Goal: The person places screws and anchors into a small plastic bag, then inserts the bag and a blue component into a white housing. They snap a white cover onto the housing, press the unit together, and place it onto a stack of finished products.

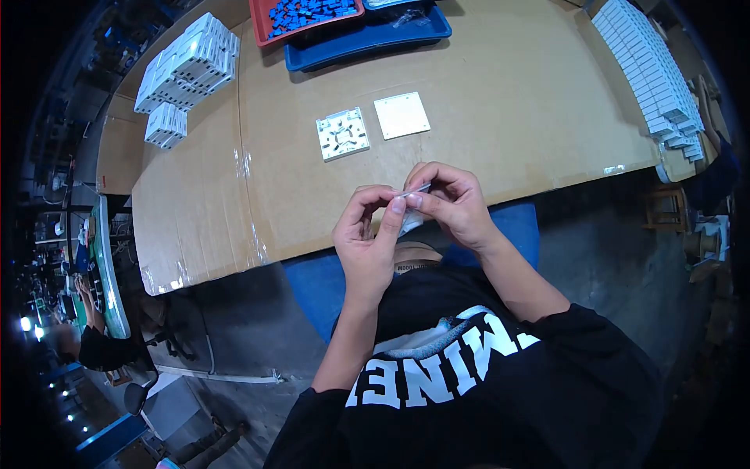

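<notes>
Just beyond the table's near edge, my left hand (367,227) and my right hand (457,207) meet, both closed in a pinch. Between their fingertips is the top edge of what looks like a small clear plastic bag (410,222), hanging below the thumbs. Its contents are too small to make out. Farther up the table lies a square white plastic tray (342,136) with its moulded inner side and slots facing up. To its right, a flat square white cover (401,116) lies apart from it.
Stacked white plastic units (187,66) stand at the back left. A red bin (262,27) with several blue parts and a blue tray (367,51) sit at the back. Rows of white pieces (648,74) line the right edge. Another person's sleeve (105,349) shows far left.
</notes>
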Demonstrator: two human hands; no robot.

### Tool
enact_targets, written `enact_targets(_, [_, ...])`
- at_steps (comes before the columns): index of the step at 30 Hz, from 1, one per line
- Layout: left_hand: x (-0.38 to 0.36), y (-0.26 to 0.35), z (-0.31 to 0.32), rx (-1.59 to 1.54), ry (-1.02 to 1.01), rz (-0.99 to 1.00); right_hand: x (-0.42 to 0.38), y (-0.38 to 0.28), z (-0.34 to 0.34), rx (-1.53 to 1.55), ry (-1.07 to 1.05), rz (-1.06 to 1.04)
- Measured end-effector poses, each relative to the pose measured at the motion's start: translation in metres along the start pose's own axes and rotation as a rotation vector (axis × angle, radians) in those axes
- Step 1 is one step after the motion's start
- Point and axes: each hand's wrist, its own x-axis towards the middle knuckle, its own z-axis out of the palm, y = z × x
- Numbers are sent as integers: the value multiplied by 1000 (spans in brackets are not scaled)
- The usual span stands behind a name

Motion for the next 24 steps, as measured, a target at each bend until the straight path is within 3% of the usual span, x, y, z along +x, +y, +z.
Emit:
enact_targets(6, [3,0,-4,-5,-27,8,2,2,-2,226,35,101])
enact_targets(12, [3,0,-3,1,-17,-50,2,2,-1,97,0,19])
enact_targets(15, [2,0,-3,7,-14,-14,2,-3,2,50,30,27])
enact_targets(18, [2,-5,-5,44,-11,35,3,2,-7,58,-73,-50])
enact_targets(20, [1,-7,-6,47,-8,113,3,2,-7,30,-72,-47])
enact_targets(24, [2,1,3,35,48,78,4,-5,7,-12,37,-39])
